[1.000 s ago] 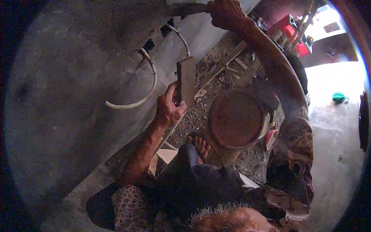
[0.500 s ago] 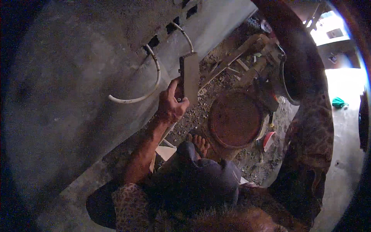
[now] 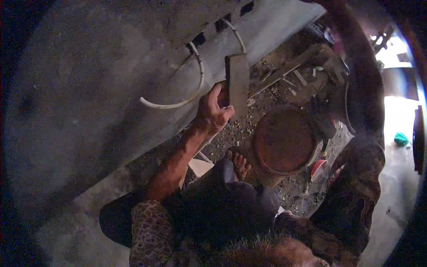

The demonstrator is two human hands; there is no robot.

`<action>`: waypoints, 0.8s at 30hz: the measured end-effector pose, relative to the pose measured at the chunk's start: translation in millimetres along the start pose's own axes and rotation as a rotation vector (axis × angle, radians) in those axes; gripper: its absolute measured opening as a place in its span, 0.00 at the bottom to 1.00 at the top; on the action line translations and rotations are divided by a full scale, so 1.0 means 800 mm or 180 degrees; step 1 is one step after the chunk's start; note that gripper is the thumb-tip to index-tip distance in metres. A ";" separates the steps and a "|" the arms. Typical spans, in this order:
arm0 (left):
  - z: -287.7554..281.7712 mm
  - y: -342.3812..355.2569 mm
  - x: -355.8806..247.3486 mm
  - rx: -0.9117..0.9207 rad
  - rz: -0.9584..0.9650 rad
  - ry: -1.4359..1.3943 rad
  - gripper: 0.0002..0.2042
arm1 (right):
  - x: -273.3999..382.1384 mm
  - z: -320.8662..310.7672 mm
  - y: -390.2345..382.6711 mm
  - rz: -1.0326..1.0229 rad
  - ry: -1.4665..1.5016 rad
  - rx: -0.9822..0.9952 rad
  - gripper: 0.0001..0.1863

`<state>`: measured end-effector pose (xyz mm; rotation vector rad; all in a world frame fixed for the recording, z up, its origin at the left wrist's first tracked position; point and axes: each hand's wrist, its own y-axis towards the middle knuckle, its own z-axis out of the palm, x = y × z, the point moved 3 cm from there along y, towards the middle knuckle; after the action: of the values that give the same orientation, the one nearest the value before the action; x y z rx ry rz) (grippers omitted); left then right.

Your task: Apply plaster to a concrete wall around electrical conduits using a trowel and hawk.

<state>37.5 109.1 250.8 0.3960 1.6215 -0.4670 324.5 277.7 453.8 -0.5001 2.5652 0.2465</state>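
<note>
My left hand is closed around the back of a grey plastering float, its thumb along the near side. The float stands on its long axis, its flat face turned to the right, and the hand hides most of its handle. Beside it, a grey plastered wall fills the left of the view. A curved white conduit sticks out of a hole in the wall near the hand, and a second white conduit comes out just beyond. My right hand is out of view; a dark patterned sleeve shows at the right.
A round brown pan lies on the rubble-strewn ground, right of a bare foot. Next to it is a red bowl. Pieces of wood lie beyond. A green thing is at the far right.
The whole view has shifted, so the wall, conduits, pan and hand all appear farther right. My left hand keeps its hold on the float, near the same stretch of wall.
</note>
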 end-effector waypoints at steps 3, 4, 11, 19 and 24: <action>-0.018 0.002 0.021 -0.0040 -0.0259 -0.0039 0.27 | 0.006 -0.046 -0.041 -0.0330 -0.0546 -0.0429 0.16; -0.015 0.006 0.006 0.0113 -0.0286 -0.0432 0.28 | 0.009 -0.069 -0.069 0.0492 -0.0019 -0.0131 0.15; -0.009 0.022 -0.055 0.0397 -0.0775 -0.2503 0.28 | 0.109 0.064 -0.209 0.2685 0.6037 -0.0671 0.14; -0.010 0.019 -0.066 0.0926 -0.0894 -0.2496 0.25 | 0.224 0.068 -0.249 0.2358 0.6724 0.0870 0.15; 0.000 0.001 -0.045 0.1204 -0.0860 -0.2963 0.27 | 0.245 0.024 -0.312 0.3074 0.6295 0.0572 0.18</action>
<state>41.4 110.7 286.2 0.1803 0.6729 -0.9964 274.1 -4.8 317.1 1.4233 4.3401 -0.4623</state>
